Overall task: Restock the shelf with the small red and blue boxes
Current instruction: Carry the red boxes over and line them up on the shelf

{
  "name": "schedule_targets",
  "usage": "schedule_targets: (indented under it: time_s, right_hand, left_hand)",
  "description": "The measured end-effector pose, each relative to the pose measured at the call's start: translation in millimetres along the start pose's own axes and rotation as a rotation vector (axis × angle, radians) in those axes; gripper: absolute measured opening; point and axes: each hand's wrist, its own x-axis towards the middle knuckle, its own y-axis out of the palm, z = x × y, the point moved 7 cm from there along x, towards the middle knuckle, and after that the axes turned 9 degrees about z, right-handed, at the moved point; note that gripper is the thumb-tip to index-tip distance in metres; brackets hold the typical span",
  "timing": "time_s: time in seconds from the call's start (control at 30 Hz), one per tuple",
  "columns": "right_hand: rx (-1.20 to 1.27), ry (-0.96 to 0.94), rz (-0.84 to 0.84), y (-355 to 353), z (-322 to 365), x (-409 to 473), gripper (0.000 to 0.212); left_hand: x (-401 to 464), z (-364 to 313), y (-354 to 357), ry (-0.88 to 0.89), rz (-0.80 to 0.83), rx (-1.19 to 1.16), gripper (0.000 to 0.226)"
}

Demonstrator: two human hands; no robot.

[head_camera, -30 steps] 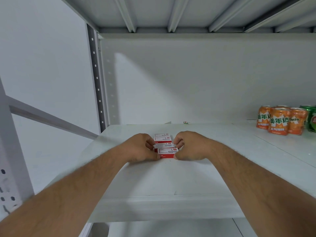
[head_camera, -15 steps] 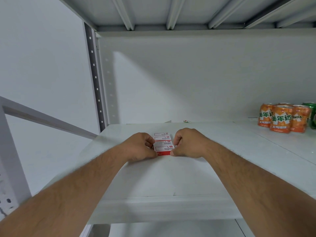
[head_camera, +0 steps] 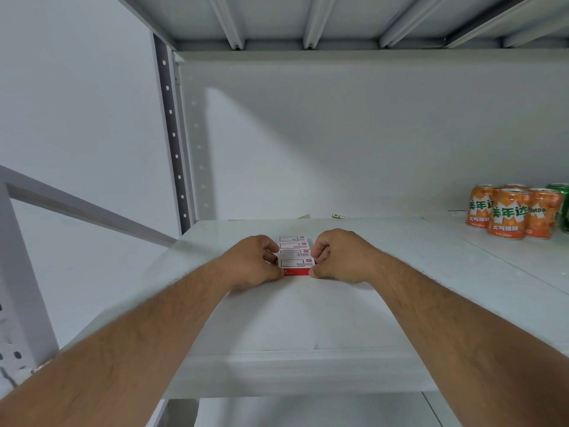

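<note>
Both your hands pinch a short row of small red boxes on the white shelf

Your left hand (head_camera: 252, 263) and right hand (head_camera: 338, 257) curl in from either side, fingertips and thumbs pressed against the ends of the small red boxes (head_camera: 294, 256), which sit flat on the shelf (head_camera: 301, 318) between your knuckles, lined up front to back and touching; they show white labelled tops with a barcode and a red front face, and no blue is visible. Well apart to your right, orange cans (head_camera: 508, 215) cluster near the back wall with a green can (head_camera: 562, 201) beside them. A perforated upright (head_camera: 174, 134) stands at the rear left corner
</note>
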Motion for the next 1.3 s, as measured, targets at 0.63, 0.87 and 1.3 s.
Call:
schedule_targets:
  time_s: [0.63,0.87,1.3]
  right_hand:
    - [-0.133,0.146,-0.019,7.5,-5.5,-12.5,0.024]
    - [-0.131,0.178,0.013,20.1,-4.8,-11.4,0.019]
    - [-0.229,0.126,0.041,14.1,1.0,-32.0,0.033]
  left_hand:
    - [-26.5,2.2,-4.3,-0.117,-0.008,0.225,0.038]
    - [-29.7,-0.5,5.7,-0.121,0.051,0.259,0.027]
    - [-47.3,-7.2,7.0,-0.158,0.053,0.384,0.072]
